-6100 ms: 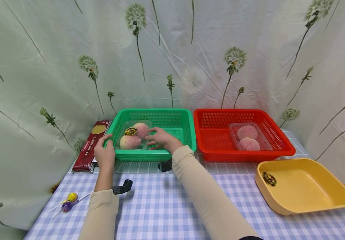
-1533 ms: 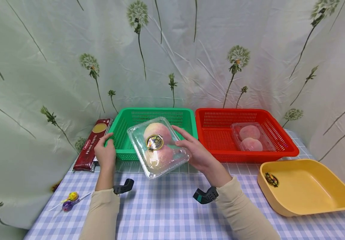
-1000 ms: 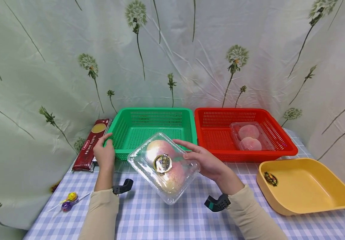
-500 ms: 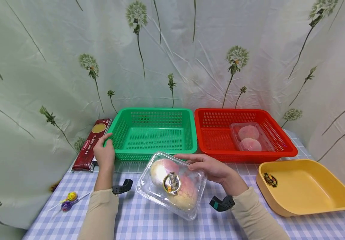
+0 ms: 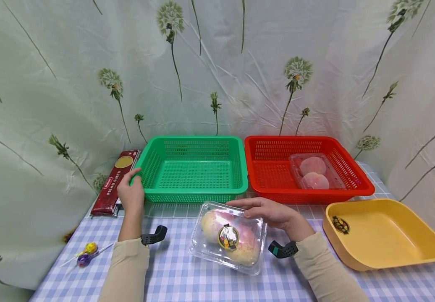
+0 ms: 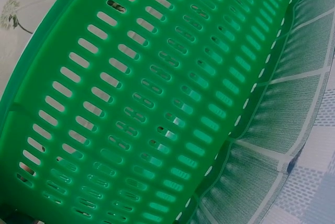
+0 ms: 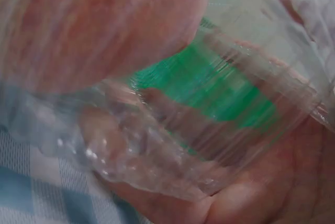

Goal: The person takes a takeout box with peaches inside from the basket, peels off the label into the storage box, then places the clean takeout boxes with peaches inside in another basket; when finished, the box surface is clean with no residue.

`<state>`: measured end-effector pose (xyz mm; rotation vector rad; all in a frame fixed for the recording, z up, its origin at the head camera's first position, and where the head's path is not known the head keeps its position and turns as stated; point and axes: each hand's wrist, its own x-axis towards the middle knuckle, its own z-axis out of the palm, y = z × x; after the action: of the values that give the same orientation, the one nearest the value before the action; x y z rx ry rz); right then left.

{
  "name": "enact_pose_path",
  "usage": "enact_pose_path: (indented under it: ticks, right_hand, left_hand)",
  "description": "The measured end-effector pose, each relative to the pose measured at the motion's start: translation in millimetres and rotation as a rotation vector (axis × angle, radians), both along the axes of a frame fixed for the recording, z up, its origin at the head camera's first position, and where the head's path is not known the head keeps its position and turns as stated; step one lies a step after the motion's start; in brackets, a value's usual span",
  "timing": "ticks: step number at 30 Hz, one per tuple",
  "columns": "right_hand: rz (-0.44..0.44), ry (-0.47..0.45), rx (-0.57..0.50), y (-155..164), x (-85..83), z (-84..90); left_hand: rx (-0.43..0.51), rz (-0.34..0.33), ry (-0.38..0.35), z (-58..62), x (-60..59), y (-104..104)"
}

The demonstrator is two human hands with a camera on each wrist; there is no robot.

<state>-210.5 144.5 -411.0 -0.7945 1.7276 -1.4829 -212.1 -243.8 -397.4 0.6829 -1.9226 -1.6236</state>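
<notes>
Clear clamshell of peaches is sitting low center of the frame on the checked counter, just in front of the green basket. Right hand is gripping its far right edge, fingers curled over the lid. Left hand is holding the green basket's left front corner. Red basket is standing right of the green one.

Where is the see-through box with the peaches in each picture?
Head: the clear peach box sits low in the middle, on the checked cloth in front of the green basket, with the right hand on its far edge.
Left wrist: not in it; only the green basket's wall fills the view.
Right wrist: it fills the frame, very close and blurred.
Shared landmark: the green basket, showing green through the box.
</notes>
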Motion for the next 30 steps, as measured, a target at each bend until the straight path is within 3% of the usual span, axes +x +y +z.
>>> enact_pose_path:
  ticks: [10,14,20,26,30]
  right_hand:
    - [-0.055,0.064,0.042,10,-3.9,-5.8]
    - [-0.108,0.063,0.059,13,-5.7,-6.9]
    - [-0.179,0.062,0.109,17,-7.1,-7.9]
    - [-0.283,0.099,0.131,17,-7.4,-10.6]
    - [-0.313,0.108,0.131,19,-7.2,-10.7]
  left_hand:
    - [-0.018,0.030,0.024,-1.2,1.5,3]
    - [-0.031,0.068,0.058,-2.9,1.6,4]
    - [-0.082,0.177,0.110,-1.5,0.9,7]
    - [-0.160,0.260,0.258,7.3,2.1,13]
    - [-0.235,0.206,0.395,18.3,5.4,24]
